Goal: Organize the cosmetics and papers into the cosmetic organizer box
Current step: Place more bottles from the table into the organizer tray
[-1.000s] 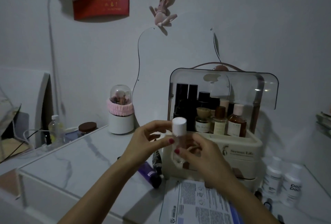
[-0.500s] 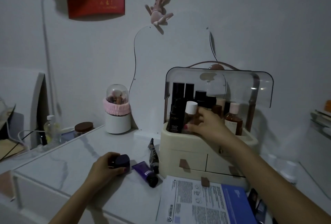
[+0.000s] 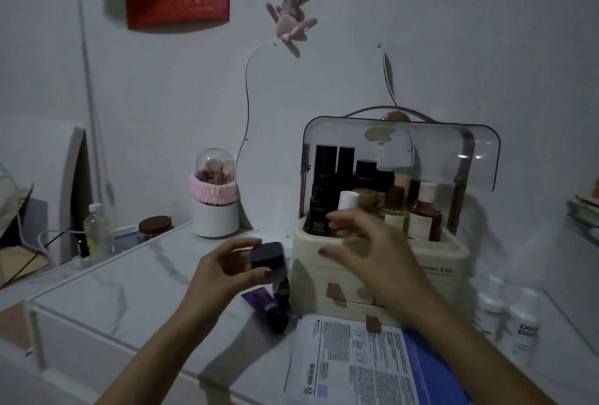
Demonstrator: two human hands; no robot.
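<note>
Spanning most of the view, one white marble-veined table (image 3: 107, 288) carries one cream cosmetic organizer box (image 3: 382, 262) standing at its back right, close to the wall. The box's clear domed lid (image 3: 453, 151) is swung up, leaving the top compartment open from the front; two rows of drawers with brown tab pulls sit below. Packed upright in that compartment are roughly ten bottles, mostly black at the left and amber at the right, with one white-capped bottle (image 3: 348, 200) near the front. One printed paper sheet (image 3: 350, 365) with a blue panel lies flat in front of the box, reaching the table's near edge. Two white bottles (image 3: 505, 317) stand right of the box. Two dark tubes (image 3: 265, 305) lie just beside the box's left front corner. Left of them the marble is bare out to the table's left edge. The right hand (image 3: 366, 252) is blurred, hovering at the box's front rim with fingers spread apart, holding nothing. The left hand (image 3: 223, 271) holds one dark purple jar (image 3: 269, 258) lifted above the tubes, fingers wrapped round its sides, just left of the box.
</note>
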